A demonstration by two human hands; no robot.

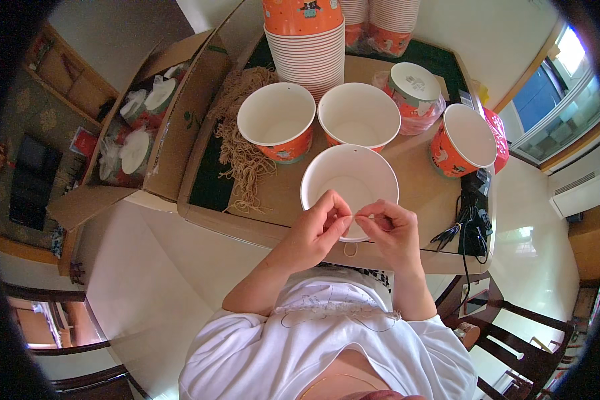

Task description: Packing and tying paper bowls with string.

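At the table's near edge stands a white-lined paper bucket [333,175], its mouth facing up. Over its near rim my left hand [325,220] and my right hand [388,223] meet, thumbs and forefingers pinched close together. A thin beige string seems to be held between the fingertips, though only a tiny bit shows there. Below the rim hangs a small loop of string [351,251]. Behind this bucket are two more open paper buckets, one at left [277,115] and one at right [360,113], with orange printed outsides.
A tall stack of orange buckets [305,57] stands behind. Tangled beige string [243,133] lies at left beside an open cardboard box [170,143] of wrapped buckets. Toward the right are an upside-down bucket [415,83], another open bucket [470,137] and black cables [467,220].
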